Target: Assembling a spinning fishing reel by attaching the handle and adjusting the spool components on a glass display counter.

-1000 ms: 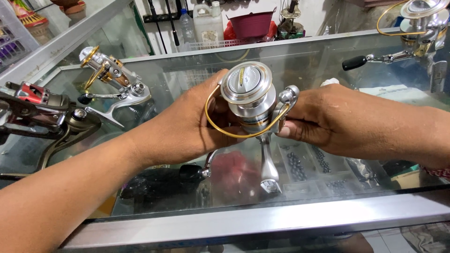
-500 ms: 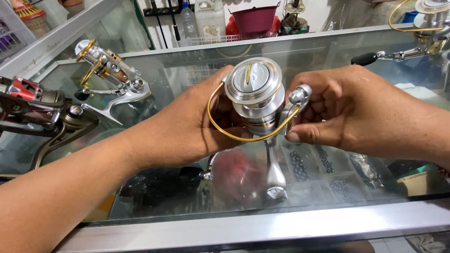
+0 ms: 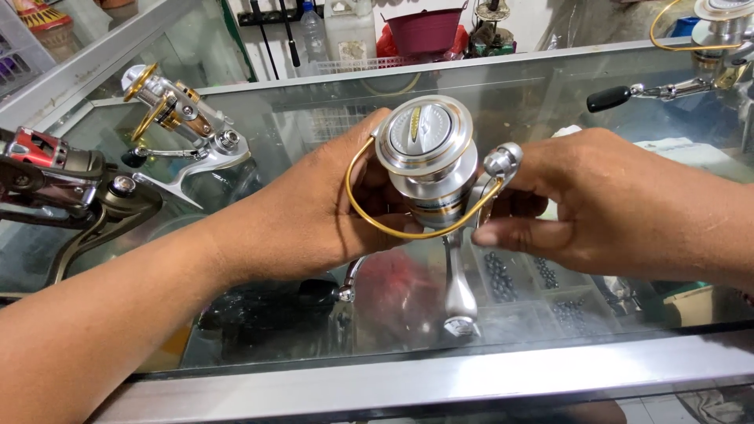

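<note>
Silver fishing reel (image 3: pixel 428 161) gripped between left hand (image 3: pixel 314 212) and right hand (image 3: pixel 605 200)

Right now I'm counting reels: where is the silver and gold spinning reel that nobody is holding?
In the head view it lies on the glass counter at upper left: the silver and gold spinning reel, behind the left hand.

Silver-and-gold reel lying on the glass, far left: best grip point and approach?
Take the silver-and-gold reel by its flat silver foot stem, coming from the front right. The stem juts out low and bare toward the left hand; the gold bail wire and the black-knobbed handle crowd the other sides.
</note>
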